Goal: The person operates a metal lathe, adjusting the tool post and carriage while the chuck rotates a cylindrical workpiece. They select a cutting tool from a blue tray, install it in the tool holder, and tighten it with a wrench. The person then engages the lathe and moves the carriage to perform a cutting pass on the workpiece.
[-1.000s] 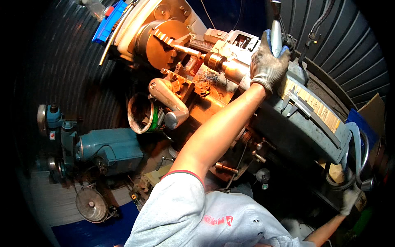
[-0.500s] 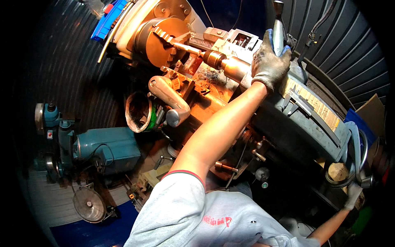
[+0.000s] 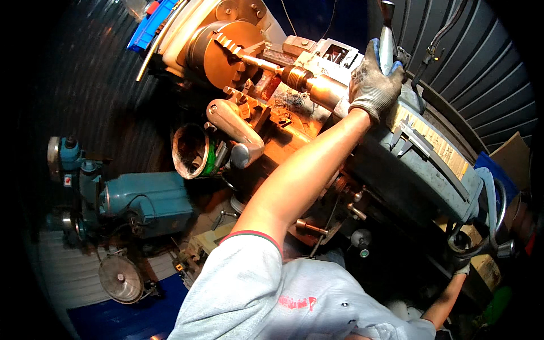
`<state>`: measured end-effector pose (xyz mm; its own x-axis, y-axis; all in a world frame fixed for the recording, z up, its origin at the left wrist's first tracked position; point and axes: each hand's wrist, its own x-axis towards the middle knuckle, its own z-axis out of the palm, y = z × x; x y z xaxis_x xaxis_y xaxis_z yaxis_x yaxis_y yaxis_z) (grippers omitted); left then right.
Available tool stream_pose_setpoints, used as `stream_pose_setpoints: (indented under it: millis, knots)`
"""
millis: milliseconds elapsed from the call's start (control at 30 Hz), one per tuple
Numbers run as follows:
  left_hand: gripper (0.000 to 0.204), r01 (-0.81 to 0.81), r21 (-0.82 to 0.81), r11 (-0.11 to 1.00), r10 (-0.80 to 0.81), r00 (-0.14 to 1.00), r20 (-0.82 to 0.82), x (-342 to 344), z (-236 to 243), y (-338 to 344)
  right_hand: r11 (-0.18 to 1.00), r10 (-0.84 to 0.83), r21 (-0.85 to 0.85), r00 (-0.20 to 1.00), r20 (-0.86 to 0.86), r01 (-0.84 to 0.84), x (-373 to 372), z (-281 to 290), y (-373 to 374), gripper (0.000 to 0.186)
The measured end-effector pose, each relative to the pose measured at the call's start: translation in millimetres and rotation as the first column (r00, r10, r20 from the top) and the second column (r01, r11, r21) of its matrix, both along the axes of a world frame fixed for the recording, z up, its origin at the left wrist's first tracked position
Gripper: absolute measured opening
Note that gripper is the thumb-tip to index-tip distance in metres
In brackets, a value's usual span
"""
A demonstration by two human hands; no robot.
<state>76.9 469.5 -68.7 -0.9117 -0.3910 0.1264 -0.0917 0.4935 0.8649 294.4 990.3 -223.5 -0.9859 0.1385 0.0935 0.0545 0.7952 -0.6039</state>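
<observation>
My left hand (image 3: 374, 85), in a grey work glove with blue fingertips, is closed round the metal clamp lever (image 3: 386, 50) on top of the lathe's tailstock (image 3: 436, 164). My right hand (image 3: 463, 268), also gloved, is down at the lower right by the curved metal handwheel (image 3: 501, 207) at the tailstock's end. Its fingers are mostly hidden. From the tailstock a bright quill (image 3: 327, 92) carries a ridged dark centre (image 3: 296, 77). That meets a slender shaft (image 3: 260, 63), whose other end sits in the lathe chuck (image 3: 224, 55).
A tool post with a thick handle (image 3: 235, 130) stands beside the shaft. A bucket (image 3: 190, 152) hangs near it. A caliper (image 3: 408, 136) lies on the tailstock. A teal motor (image 3: 148, 198) and a round disc (image 3: 120, 277) are at the left. Ribbed metal wall (image 3: 481, 73) rises at the right.
My right hand has moved left along the underside of the handwheel area. My left hand stays on the lever. The whole view has shifted slightly.
</observation>
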Motion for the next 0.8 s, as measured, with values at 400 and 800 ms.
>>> stream_pose_setpoints:
  millis: [400, 800]
  knots:
    - [0.072, -0.008, 0.001, 1.000, 0.008, 0.994, -0.113, -2.6, -5.8, 1.1, 0.991, 0.131, 0.024, 0.960, -0.248, -0.129, 74.7, -70.3, -26.9, 0.059]
    - [0.081, -0.009, -0.007, 1.000, 0.010, 0.999, 0.039, 2.5, 5.2, 4.9, -0.541, -0.248, -0.841, 0.960, 0.128, -0.028, 2.3, 9.8, -72.0, 0.024]
